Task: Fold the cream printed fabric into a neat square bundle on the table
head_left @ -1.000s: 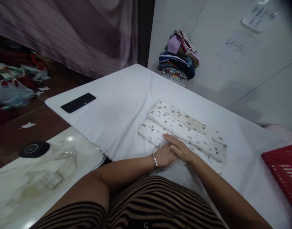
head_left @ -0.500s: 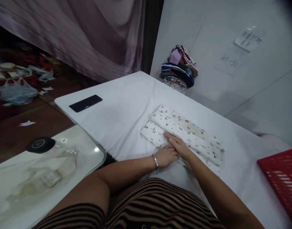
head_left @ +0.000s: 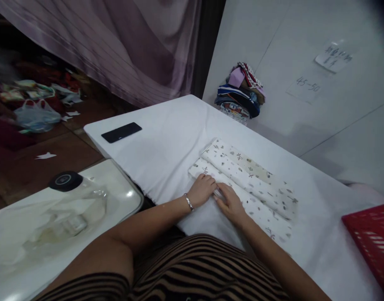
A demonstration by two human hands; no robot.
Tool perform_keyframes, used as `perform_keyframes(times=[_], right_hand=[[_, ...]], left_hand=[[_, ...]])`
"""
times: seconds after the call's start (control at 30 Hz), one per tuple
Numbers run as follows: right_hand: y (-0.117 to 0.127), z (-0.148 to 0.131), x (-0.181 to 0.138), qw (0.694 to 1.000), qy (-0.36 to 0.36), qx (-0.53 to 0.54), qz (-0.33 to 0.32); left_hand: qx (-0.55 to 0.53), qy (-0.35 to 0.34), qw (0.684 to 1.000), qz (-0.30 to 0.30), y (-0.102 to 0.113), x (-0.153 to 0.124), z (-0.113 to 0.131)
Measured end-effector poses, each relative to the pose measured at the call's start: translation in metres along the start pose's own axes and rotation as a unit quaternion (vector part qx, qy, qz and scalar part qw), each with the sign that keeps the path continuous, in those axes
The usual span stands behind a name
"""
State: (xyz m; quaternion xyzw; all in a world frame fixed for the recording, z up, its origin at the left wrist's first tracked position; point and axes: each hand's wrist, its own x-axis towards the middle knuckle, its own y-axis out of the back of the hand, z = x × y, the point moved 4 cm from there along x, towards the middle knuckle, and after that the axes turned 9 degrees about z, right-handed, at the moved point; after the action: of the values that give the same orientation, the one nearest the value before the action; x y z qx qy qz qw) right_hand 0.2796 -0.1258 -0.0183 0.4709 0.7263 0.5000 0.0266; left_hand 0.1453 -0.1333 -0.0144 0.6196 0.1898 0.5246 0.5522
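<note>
A folded white cloth (head_left: pixel 242 167) with small grey and beige prints lies on the white-covered table (head_left: pixel 167 125), its folded layers running lengthwise. My left hand (head_left: pixel 203 190), with a silver bracelet at the wrist, has its fingers curled over the near edge of the cloth at its left part. Just beside it, my right hand (head_left: pixel 231 203) is closed at the same near edge, thumb below and fingers on top. The fingertips of both hands nearly meet, and the cloth between them is partly hidden.
A black phone (head_left: pixel 121 132) lies at the table's far left. A red plastic basket (head_left: pixel 370 238) stands at the right. Stacked folded clothes (head_left: pixel 239 94) sit beyond the far edge by the wall. On a side table (head_left: pixel 123 200) are a black round lid (head_left: pixel 65 181) and clear plastic.
My left hand has moved left, out from under my right hand, onto the near edge. My right hand has drawn back toward me to that edge. The view has shifted slightly.
</note>
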Motion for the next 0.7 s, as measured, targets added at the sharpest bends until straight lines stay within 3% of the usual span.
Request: perform_keyframes(times=[0.17, 0.4, 0.7], right_hand=[[-0.007, -0.011, 0.004, 0.99, 0.048, -0.112, -0.066], [-0.017, -0.02, 0.026, 0.965, 0.018, -0.231, -0.122], [-0.021, -0.018, 0.037, 0.967, -0.014, -0.217, -0.132]], left_hand=[[0.027, 0.037, 0.999, 0.02, 0.01, 0.001, -0.034], [-0.013, 0.058, 0.998, 0.01, 0.023, 0.001, -0.064], [-0.096, 0.08, 0.992, -0.006, 0.024, 0.006, -0.08]])
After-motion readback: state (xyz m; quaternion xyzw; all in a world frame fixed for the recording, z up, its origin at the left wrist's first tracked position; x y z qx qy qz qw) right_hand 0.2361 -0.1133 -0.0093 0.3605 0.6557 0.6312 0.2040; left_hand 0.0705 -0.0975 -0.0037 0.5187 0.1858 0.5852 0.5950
